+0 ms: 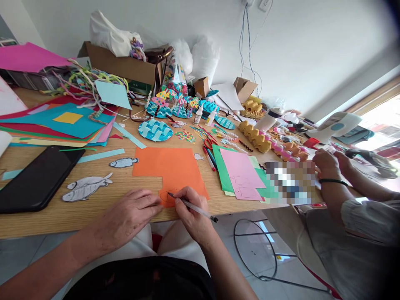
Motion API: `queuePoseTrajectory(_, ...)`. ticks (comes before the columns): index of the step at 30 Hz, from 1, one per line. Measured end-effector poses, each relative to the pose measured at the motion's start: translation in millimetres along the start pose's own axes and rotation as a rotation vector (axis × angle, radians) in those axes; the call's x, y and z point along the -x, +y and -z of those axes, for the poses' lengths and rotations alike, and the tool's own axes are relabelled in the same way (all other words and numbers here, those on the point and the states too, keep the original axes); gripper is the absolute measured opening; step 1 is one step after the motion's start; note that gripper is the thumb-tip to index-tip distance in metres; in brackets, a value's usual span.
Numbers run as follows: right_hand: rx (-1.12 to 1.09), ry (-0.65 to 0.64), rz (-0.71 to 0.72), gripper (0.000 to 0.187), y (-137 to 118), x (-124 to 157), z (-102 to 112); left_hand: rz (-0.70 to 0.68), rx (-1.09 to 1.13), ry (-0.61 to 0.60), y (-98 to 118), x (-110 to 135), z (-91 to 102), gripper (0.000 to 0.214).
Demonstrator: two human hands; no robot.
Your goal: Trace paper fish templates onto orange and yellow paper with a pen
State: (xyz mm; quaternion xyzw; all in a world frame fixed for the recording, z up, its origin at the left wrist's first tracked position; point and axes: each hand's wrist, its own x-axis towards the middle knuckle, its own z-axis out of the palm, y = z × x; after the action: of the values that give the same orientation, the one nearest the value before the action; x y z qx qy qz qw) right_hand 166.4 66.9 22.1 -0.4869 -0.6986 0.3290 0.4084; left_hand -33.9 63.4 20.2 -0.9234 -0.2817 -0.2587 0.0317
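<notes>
My right hand [193, 214] is closed on a pen [195, 208], whose tip rests on the near corner of an orange paper sheet [171, 166] at the table's front edge. A small drawn outline shows by the tip. My left hand [129, 216] lies beside it, fingers pressing flat on the sheet's near edge. Grey paper fish cutouts [86, 186] lie to the left of my hands.
A black tablet [37, 177] lies at the left. Stacked coloured paper [62, 123], pink and green sheets [242, 173], glue bottles [198, 114], blue wavy paper discs [155, 130] and cardboard boxes [125, 64] crowd the wooden table [37, 221]. Another person's hands [328, 162] work at the right.
</notes>
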Motion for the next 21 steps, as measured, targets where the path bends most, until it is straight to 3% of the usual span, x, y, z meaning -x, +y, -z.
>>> queuePoseTrajectory(21, 0.016, -0.041, 0.022, 0.009, -1.4, 1.3, 5.6, 0.027, 0.000, -0.022, -1.6, 4.6, -3.6, 0.033)
